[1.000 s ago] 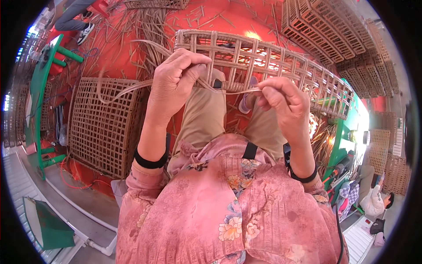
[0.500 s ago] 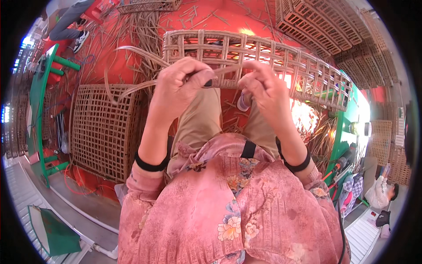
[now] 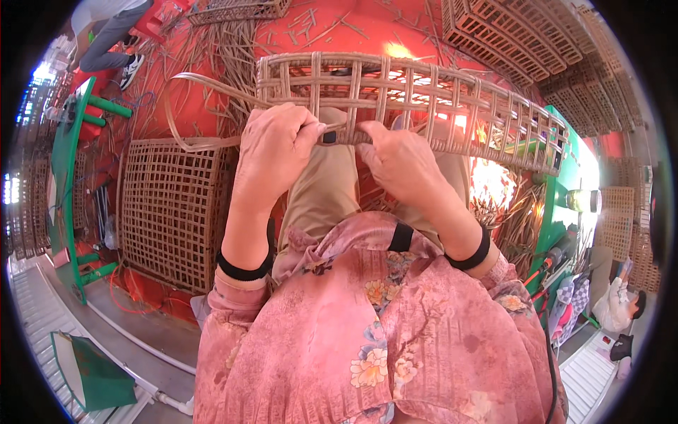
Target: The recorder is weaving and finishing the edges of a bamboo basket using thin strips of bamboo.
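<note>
right hand [image 3: 402,162] moved leftward | woven basket [image 3: 408,99]: long axis left-to-right

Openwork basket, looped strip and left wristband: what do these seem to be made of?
Openwork basket: probably rattan or plastic imitation, slightly glossy; brown strands interlace and catch light.
Looped strip: likely similar, smooth; brownish, bending in an unbroken curve.
Left wristband: perhaps elastic fabric, matte black; close-fitting, little shine.

Noted red floor [image 3: 417,32], green table [image 3: 62,191] at its left edge, another green surface [image 3: 553,226] at its right edge under bright glare [image 3: 583,166]. Logged white pipe [image 3: 175,403] beyond near-left corner.
</note>
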Tool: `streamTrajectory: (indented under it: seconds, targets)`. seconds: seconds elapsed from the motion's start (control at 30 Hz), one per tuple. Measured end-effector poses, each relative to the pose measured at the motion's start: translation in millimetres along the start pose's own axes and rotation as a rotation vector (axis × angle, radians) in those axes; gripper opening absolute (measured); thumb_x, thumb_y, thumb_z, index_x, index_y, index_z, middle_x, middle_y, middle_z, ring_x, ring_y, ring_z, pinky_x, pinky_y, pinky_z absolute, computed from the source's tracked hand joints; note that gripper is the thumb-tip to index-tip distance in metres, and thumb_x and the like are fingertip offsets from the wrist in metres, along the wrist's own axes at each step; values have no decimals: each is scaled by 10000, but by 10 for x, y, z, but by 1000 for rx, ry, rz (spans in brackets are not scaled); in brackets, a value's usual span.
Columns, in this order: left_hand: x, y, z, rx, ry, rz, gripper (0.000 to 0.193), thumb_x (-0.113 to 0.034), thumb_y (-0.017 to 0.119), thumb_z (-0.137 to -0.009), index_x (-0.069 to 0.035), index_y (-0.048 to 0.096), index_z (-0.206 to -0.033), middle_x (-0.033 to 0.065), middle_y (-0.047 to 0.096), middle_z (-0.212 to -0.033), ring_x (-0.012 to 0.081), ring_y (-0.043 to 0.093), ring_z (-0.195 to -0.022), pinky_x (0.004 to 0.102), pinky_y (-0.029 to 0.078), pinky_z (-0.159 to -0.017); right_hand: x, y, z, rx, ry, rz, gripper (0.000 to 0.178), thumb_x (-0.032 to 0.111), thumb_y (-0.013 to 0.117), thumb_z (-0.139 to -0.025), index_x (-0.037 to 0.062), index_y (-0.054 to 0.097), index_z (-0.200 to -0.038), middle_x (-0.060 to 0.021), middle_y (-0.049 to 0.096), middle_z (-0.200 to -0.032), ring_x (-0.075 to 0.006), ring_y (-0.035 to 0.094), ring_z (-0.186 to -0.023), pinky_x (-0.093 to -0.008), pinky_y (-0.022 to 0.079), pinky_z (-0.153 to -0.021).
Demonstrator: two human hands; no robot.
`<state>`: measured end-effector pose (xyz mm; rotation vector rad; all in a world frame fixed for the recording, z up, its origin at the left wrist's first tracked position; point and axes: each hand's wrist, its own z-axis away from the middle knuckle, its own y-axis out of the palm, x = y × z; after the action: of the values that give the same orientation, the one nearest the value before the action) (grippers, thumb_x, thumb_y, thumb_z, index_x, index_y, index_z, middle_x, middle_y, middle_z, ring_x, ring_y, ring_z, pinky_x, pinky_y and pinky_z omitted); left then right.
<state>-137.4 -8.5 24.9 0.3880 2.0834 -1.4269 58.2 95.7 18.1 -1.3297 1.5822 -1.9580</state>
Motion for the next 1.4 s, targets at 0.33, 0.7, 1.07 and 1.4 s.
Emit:
streamTrajectory:
  seconds: [0.33, 0.7, 1.07, 1.4]
  targets:
    - [7, -7, 451, 155, -56, 34, 165, -173, 709, -925, -16, 704, -877, 138, 673, -846, 338, 642, -870, 405, 456, -848, 118, 267, 375, 221, 201, -436, 388, 225, 591, -1019, -22, 609, -1317, -266, 696, -753, -441, 707, -734, -503, 547, -688]
    - [-300, 288, 785, -173, 121, -190, 137, -125, 747, -904, -29, 719, -999, 104, 670, -938, 328, 651, -875, 413, 491, -839, 59, 124, 873, 26, -17, -398, 200, 240, 683, -963, 54, 691, -889, -197, 697, -772, -456, 665, -691, -508, 537, -625]
    - [-506, 412, 1001, 0, -108, 203, 79, -112, 748, -911, -36, 727, -920, 120, 649, -872, 334, 665, -767, 405, 519, -689, -158, -47, 1209, 115, 317, -580, 285, 211, 644, -1035, -28, 694, -1183, -155, 676, -692, -203, 671, -593, -349, 519, -602]
    - [-443, 575, 851, 65, -124, 107, 138, -171, 718, -944, -37, 697, -920, 141, 620, -866, 378, 646, -807, 455, 501, -714, -207, 203, 797, 277, 383, -635, 282, 165, 629, -989, -51, 662, -1166, -198, 667, -681, -289, 698, -613, -382, 530, -588]
